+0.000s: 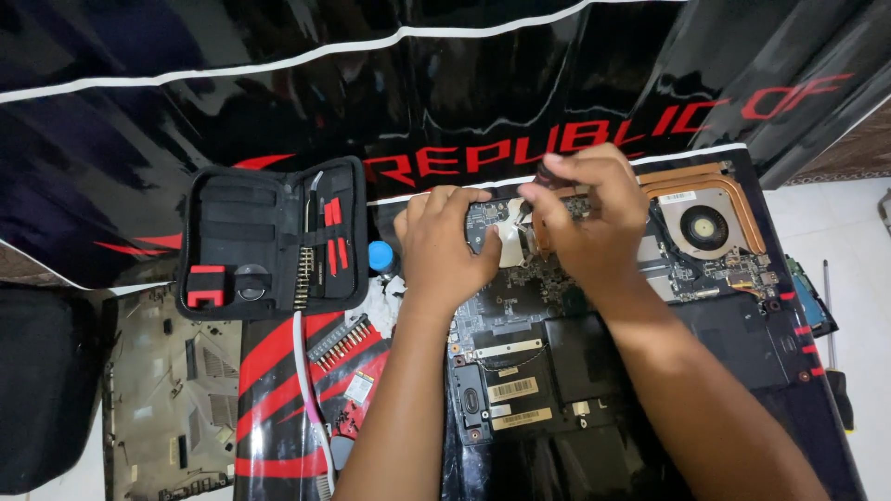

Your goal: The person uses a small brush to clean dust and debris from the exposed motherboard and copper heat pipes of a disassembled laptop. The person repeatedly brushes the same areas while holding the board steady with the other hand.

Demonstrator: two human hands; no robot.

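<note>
Opened laptop point(594, 371) lies at centre-right, internals exposed. Left hand point(445, 246) rests on mainboard point(520, 278), fingers curled, pressing near metal plate point(509, 243); grasp unclear. Right hand point(587, 215) at 12 o'clock of board, fingertips pinched on small dark part, identity unclear. Copper heat pipes point(691, 178) and fan point(703, 225) at 3 o'clock of right hand. Open tool case point(269, 239) at 9 o'clock; bit holder point(341, 340) below it.
</note>
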